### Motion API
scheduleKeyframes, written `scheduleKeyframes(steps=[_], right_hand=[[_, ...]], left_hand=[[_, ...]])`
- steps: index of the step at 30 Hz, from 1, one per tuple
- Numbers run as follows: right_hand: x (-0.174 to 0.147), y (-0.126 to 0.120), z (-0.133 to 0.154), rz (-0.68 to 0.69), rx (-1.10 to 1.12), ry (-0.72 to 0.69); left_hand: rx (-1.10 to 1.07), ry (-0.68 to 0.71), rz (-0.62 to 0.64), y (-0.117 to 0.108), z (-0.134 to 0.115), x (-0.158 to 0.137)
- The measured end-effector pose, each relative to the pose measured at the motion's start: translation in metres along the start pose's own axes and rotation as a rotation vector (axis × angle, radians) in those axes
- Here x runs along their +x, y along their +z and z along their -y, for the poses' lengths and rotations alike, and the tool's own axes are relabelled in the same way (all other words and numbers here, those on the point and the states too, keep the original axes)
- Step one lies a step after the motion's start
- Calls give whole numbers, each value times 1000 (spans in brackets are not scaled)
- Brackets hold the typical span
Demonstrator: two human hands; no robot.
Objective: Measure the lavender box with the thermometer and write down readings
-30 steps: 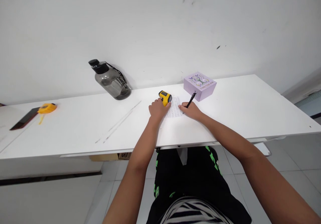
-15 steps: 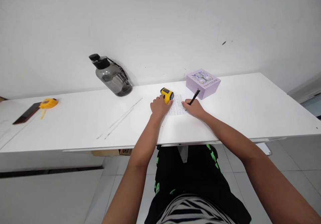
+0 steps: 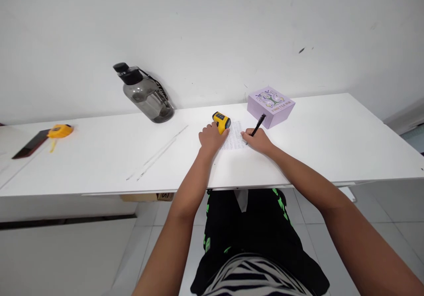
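Observation:
My left hand (image 3: 212, 138) is closed around a yellow-and-black handheld meter (image 3: 221, 122), its lower part hidden by my fingers. It rests at the left edge of a small sheet of paper (image 3: 236, 140) covered with rows of fine writing. In my right hand (image 3: 257, 140), a black pen (image 3: 258, 125) is pinched between the fingers, tilted up to the right. Its tip points down at the sheet's right edge; whether it touches cannot be made out. Both hands lie low on the white table (image 3: 185, 163).
A lilac box (image 3: 271, 106) stands just behind my right hand. Against the wall at the back left, a grey bottle (image 3: 149, 99) with a black cap stands. Farther left lie an orange tape measure (image 3: 60, 131) and a dark flat object (image 3: 31, 144). The table's front edge (image 3: 248, 187) runs under my forearms.
The camera view has shifted slightly. Both hands keep nearly the same place, with the meter and the pen still held.

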State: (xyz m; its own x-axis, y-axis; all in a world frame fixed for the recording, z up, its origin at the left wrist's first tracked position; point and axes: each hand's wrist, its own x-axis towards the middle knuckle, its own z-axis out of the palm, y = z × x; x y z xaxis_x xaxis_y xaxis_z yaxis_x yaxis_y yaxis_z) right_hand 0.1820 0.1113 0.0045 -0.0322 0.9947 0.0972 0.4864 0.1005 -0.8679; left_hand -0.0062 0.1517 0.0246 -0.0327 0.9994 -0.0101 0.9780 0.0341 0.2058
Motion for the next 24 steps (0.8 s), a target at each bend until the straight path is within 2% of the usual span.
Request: scheduleKeyframes(steps=[9, 24], right_hand=[[1, 3, -7, -54, 18, -38], [3, 4, -8, -24, 1, -31]], left_hand=[[4, 3, 16, -3, 0, -2], [1, 5, 8, 0, 1, 1]])
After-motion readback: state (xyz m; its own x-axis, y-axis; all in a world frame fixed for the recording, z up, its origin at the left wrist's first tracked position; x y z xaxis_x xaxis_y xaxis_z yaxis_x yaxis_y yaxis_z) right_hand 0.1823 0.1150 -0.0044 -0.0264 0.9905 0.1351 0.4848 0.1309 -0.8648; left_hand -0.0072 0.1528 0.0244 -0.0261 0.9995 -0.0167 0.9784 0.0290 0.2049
